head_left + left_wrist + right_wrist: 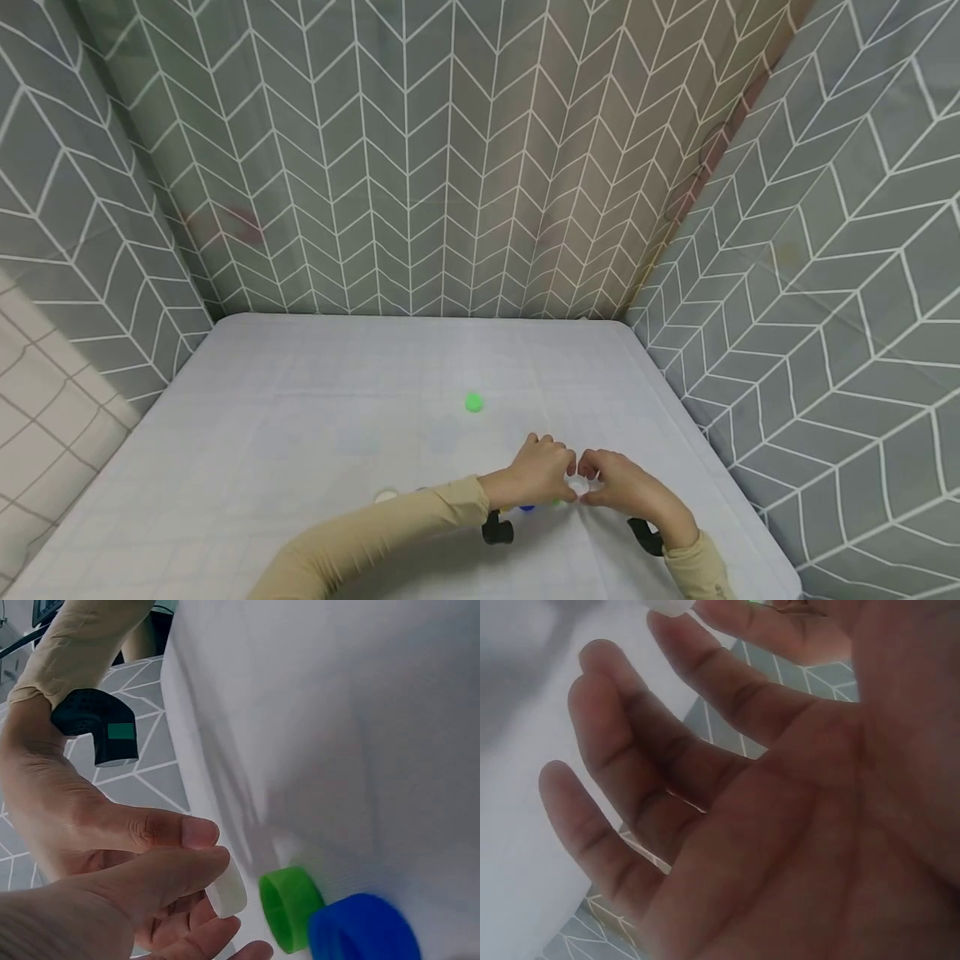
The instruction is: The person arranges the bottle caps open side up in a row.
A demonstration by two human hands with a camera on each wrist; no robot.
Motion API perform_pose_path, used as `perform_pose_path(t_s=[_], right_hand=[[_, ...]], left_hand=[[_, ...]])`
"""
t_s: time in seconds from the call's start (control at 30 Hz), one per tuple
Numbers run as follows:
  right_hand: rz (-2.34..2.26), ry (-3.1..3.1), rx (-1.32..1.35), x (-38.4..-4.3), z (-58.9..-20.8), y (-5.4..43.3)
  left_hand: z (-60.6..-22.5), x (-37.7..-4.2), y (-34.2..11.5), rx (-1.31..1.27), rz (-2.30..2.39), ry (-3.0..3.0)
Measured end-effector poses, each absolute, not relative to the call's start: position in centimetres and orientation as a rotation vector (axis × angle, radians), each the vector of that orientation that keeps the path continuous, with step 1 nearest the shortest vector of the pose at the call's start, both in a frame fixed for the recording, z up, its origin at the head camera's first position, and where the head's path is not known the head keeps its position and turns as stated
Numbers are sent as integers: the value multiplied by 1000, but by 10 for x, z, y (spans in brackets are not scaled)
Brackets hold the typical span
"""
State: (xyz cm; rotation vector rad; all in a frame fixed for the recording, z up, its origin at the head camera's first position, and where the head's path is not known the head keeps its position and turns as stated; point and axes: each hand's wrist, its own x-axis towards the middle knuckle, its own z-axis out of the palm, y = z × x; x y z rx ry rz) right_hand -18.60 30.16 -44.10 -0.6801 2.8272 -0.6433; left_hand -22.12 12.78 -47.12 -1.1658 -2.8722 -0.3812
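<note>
Over the front right of the table, my left hand (542, 468) and right hand (618, 483) meet around a small white bottle cap (581, 483). Thumb and fingers of both hands pinch it, as the head view shows. In the left wrist view the white cap (229, 891) is tilted on its side, partly covered by fingers. Beside it stand a green cap (289, 907) and a larger blue cap (364, 930) on the cloth. In the right wrist view only an edge of the white cap (671, 606) appears, at the index fingertip; the other fingers are loosely bent.
Farther back on the white-covered table (337, 392) lies a bright green disc (474, 402). A pale cap (386, 495) and a blue cap (527, 507) are partly hidden by the left arm. Patterned curtains (420, 167) surround the table's back and sides.
</note>
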Motion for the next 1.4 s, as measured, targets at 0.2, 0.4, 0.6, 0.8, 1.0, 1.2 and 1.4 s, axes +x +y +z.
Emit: perform_pose_path(t_s=[0.2, 0.4, 0.6, 0.8, 1.0, 1.2, 1.4], right_hand=[[-614, 2830, -595, -186, -443, 294], [-610, 2823, -579, -186, -447, 292], [-598, 2811, -565, -185, -446, 291], [-605, 2775, -563, -185, -442, 291], [-657, 2775, -642, -187, -436, 288], [-725, 2821, -707, -196, -433, 277], [-784, 2896, -749, -211, -433, 264]], left_hand=[[-476, -222, 128, -1155, -371, -2886], [-481, -224, 126, -1169, -412, -2897], [-484, -224, 125, -1190, -397, -2904], [-478, -221, 120, -1207, -437, -2965], [-462, -217, 109, -1213, -436, -3010], [-443, -221, 91, -1192, -492, -3049], [-434, -235, 64, -1116, -560, -3114]])
